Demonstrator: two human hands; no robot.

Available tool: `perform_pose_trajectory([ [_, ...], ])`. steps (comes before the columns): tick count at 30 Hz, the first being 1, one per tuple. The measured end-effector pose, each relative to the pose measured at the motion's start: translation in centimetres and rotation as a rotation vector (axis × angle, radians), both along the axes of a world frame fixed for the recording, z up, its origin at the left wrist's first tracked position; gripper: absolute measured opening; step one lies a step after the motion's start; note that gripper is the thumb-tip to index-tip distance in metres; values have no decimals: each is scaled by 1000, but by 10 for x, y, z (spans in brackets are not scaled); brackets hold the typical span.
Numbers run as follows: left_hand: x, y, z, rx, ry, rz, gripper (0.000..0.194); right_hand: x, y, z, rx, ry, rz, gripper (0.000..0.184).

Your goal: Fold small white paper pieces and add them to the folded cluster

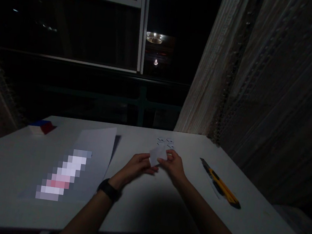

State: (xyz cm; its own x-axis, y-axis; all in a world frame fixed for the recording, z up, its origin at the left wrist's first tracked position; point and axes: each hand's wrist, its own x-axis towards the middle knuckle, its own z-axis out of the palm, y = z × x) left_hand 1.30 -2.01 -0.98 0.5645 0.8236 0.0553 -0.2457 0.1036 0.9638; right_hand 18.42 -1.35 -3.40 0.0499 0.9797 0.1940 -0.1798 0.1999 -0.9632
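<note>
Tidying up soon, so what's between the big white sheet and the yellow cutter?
In the head view, the left hand touches and the right hand pinches a small white paper there; small dark-marked pieces lie just beyond.

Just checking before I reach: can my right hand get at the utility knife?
Probably yes; nothing visible blocks the way to the utility knife, though the right hand holds a small white paper piece.

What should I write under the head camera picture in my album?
Left hand and right hand hold a small white paper above a white table, a yellow utility knife lying at right.
</note>
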Motion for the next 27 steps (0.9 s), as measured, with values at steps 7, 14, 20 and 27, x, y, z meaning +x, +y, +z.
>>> perform_pose_trajectory([
  [7, 8, 3, -9, 83, 159, 294, 32, -4, -4, 4, -39, -9, 2, 47],
  [14, 5, 6, -10, 16, 130, 267, 33, -3, -6, 4, -86, -93, -9, 35],
  [20, 4, 10, -16, 80, 225, 370, 26, -2, -8, 6, 20, -171, 97, 32],
  [27, 5, 7, -13, 99, 270, 310, 30, 0, -10, 6, 38, -225, 44, 33],
])
